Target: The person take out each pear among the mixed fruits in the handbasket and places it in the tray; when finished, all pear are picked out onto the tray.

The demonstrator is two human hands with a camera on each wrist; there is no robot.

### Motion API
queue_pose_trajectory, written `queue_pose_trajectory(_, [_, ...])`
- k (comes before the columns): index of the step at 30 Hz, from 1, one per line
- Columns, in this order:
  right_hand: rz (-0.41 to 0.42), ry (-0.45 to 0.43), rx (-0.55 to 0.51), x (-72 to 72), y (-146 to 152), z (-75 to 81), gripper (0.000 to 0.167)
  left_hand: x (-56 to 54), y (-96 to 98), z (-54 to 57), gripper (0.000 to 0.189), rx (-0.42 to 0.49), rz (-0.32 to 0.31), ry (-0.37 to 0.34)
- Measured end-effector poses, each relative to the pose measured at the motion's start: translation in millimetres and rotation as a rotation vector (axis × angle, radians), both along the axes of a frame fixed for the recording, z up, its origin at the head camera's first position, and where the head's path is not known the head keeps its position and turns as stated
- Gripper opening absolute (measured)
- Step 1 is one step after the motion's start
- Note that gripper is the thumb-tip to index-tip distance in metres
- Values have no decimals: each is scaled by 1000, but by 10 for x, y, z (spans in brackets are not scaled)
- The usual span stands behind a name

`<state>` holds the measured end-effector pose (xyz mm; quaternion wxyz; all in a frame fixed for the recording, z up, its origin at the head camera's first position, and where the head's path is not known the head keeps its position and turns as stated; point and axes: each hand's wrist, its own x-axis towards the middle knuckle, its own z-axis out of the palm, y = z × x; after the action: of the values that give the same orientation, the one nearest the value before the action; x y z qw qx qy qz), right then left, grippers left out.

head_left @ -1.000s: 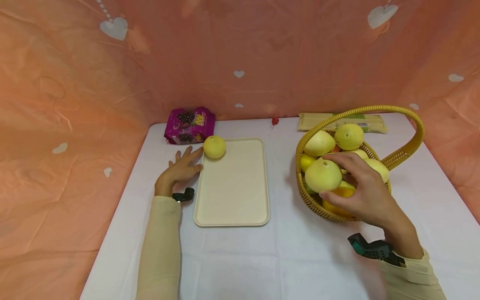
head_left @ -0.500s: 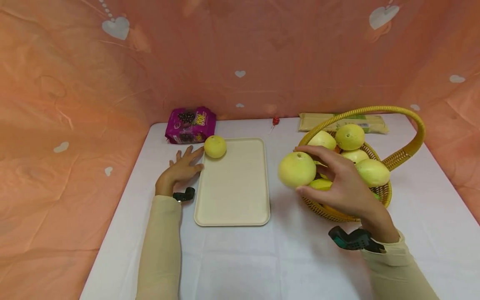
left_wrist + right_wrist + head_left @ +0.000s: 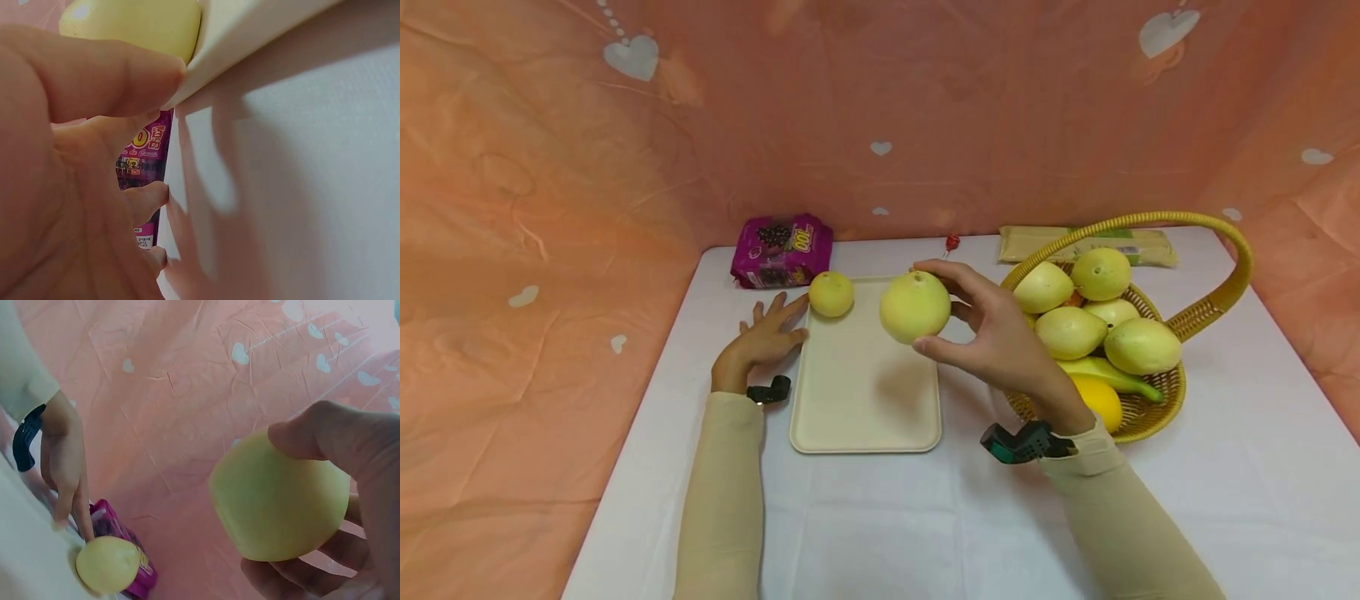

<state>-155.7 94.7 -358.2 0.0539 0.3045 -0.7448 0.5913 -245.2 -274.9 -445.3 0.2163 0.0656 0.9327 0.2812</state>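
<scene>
My right hand [image 3: 992, 333] holds a round yellow-green fruit [image 3: 914, 307] between thumb and fingers, above the right half of a cream rectangular tray [image 3: 865, 417]. In the right wrist view the held fruit [image 3: 278, 497] shows a blunt, faceted outline, with the thumb on top and fingers beneath. My left hand [image 3: 763, 337] rests on the white table with fingers spread, thumb and index fingertip right at the tray's left edge. A second, smaller round yellow fruit [image 3: 831, 294] sits in the tray's far left corner; the left wrist view shows that fruit [image 3: 134, 25] just past the thumb.
A wicker basket [image 3: 1180, 392] with a tall arched handle stands at the right, filled with several pale fruits, a banana [image 3: 1108, 375] and a yellow-orange fruit [image 3: 1097, 402]. Along the back lie a purple snack pack [image 3: 781, 250], a red lollipop [image 3: 952, 242] and a beige packet [image 3: 1086, 244].
My right hand has carried the round fruit leftward, out from over the basket to above the tray. The left hand and the fruit on the tray stay put.
</scene>
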Motion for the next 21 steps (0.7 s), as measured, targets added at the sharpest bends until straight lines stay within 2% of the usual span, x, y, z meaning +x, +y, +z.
queue_pose_trajectory(8, [-54,-23,-11,-290,-328,-118,78,31,9,32,75,15,7,2])
queue_pose_trajectory(14, [-130,-40,11,-524,-534,-299,77,49,2,38,75,37,4,-4])
queue_pose_trajectory(21, [-179,-80,11,-708,-675,-507,77,20,-6,20,74,11,-3,8])
